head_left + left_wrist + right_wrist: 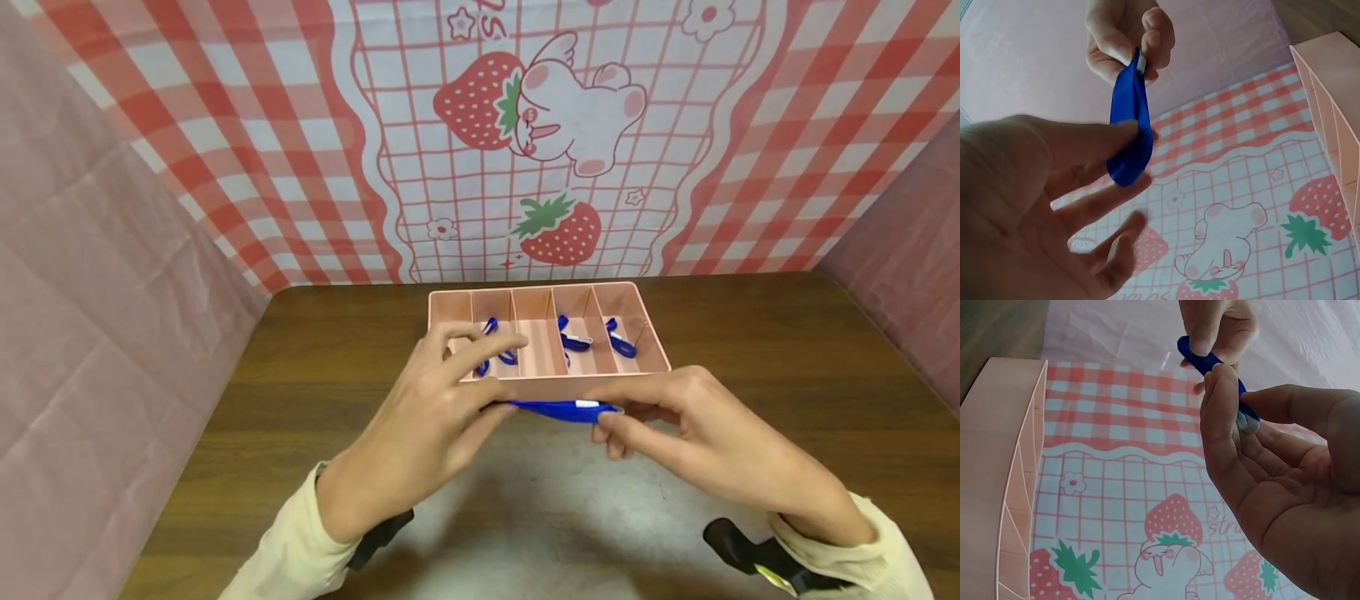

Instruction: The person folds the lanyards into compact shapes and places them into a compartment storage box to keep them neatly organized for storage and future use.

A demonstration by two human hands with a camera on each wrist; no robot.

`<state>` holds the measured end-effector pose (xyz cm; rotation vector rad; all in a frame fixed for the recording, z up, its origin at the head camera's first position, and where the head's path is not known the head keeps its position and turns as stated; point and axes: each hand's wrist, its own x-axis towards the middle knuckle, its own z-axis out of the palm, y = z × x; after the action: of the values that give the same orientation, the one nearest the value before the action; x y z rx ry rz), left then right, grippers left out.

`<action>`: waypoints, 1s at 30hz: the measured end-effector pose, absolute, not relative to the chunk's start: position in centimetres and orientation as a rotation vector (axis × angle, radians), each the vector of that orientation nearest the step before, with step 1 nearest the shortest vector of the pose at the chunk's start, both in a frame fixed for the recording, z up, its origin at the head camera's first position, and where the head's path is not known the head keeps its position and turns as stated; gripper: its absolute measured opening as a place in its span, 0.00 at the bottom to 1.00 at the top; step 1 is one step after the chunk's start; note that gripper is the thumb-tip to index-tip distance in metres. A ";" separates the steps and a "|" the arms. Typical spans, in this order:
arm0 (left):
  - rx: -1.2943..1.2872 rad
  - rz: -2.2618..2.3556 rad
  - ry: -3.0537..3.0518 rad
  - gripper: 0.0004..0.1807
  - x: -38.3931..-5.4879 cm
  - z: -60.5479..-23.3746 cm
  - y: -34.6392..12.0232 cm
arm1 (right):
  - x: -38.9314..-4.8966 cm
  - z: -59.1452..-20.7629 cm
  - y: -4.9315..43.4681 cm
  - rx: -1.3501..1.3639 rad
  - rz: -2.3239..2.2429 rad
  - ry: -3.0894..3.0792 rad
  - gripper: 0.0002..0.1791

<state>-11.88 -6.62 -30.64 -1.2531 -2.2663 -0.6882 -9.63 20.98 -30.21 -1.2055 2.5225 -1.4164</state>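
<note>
A flat loop of blue ribbon (555, 410) with a small white piece near its right end is held level in front of the tray. My left hand (431, 417) pinches its left end between thumb and index finger, the other fingers spread over the tray. The opposite end, by the white piece, is pinched by my right hand (697, 446). In the left wrist view the ribbon loop (1127, 112) hangs as a folded band between both hands. The right wrist view shows a clear or whitish bit (1246, 424) at the end under my right fingers.
Just beyond the hands stands a pink divided tray (547, 388) on the wooden table (337, 350). Similar blue loops (621, 340) lie in several compartments; the leftmost is partly hidden by my left hand. A strawberry-patterned cloth (480, 208) hangs behind the table.
</note>
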 end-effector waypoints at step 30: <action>-2.205 -1.368 -2.064 0.08 -12.0 -29.3 -8.1 | -9.7 -30.0 21.4 -1.354 -1.324 2.235 0.17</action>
<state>-12.03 -8.12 -29.30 -2.2051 -2.0641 -1.3682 -9.69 21.36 -29.97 -1.3541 2.2353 -1.3245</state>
